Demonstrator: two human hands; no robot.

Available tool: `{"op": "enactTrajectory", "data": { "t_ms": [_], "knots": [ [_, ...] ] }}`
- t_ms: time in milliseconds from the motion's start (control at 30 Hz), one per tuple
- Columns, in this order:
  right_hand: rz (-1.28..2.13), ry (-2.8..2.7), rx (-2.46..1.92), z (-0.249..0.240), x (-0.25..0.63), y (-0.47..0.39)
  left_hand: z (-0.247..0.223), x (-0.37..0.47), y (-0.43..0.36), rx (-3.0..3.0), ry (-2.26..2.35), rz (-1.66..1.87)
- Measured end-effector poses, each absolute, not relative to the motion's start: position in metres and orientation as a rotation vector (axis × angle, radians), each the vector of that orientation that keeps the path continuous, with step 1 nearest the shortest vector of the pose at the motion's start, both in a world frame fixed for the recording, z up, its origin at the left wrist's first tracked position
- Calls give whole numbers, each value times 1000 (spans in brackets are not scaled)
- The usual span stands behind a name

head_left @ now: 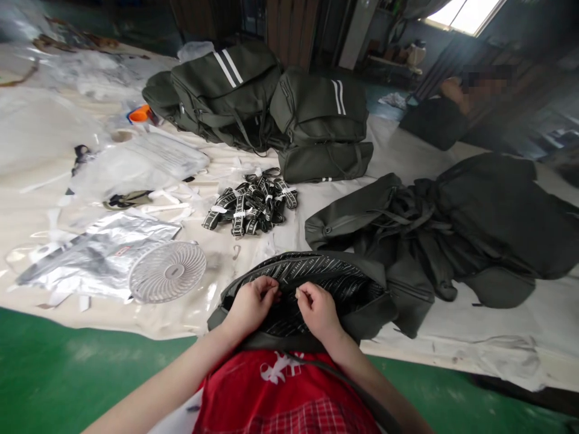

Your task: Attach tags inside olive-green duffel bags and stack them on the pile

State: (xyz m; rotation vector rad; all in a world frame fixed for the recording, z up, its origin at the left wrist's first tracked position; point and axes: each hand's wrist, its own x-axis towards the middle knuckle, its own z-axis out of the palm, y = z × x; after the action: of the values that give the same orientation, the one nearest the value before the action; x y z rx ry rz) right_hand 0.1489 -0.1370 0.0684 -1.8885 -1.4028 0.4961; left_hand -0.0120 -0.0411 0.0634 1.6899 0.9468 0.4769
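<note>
A dark green bag (pixel 371 316) lies unzipped at the table's near edge, its black lining with white print (pixel 335 271) showing through the wide mouth. Over the left part of this opening is my left hand (pixel 253 302), its fingers pinched together. My right hand (pixel 318 308) faces it a short gap away, thumb and fingers also closed at the tips. Whatever the fingertips hold, if anything, is too small or hidden to make out. A dark strap (pixel 323 365) from the bag crosses the red apron (pixel 244 386) below my wrists.
Filled bags with white stripes (pixel 321 111) stand at the back. Flat dark bags (pixel 488 211) pile up at right. Printed straps (pixel 253 205) lie bundled beyond my hands. A round fan (pixel 168 272) and silver packaging (pixel 104 247) are at left. Another person (pixel 452 102) is at the far right.
</note>
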Motion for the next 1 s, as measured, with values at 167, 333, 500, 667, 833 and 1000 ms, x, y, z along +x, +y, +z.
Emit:
{"op": "enactTrajectory", "data": {
  "t_ms": [167,333,500,667,833,1000],
  "knots": [
    [594,-1443,-1878,67,149,-138,64,-12,-42,1662,982,467],
    [618,-1432,-1933,66,150,-137,62,-13,-44,1671,982,484],
    [639,-1425,-2022,63,151,-137,63,-13,-47,1719,987,500],
    [649,-1429,-2057,60,152,-137,64,-14,-50,1763,989,514],
    [635,-1464,-2050,59,152,-137,62,-14,-52,1859,1000,516],
    [670,-1502,-1955,54,151,-133,64,-14,-56,1994,959,520]
  ]
}}
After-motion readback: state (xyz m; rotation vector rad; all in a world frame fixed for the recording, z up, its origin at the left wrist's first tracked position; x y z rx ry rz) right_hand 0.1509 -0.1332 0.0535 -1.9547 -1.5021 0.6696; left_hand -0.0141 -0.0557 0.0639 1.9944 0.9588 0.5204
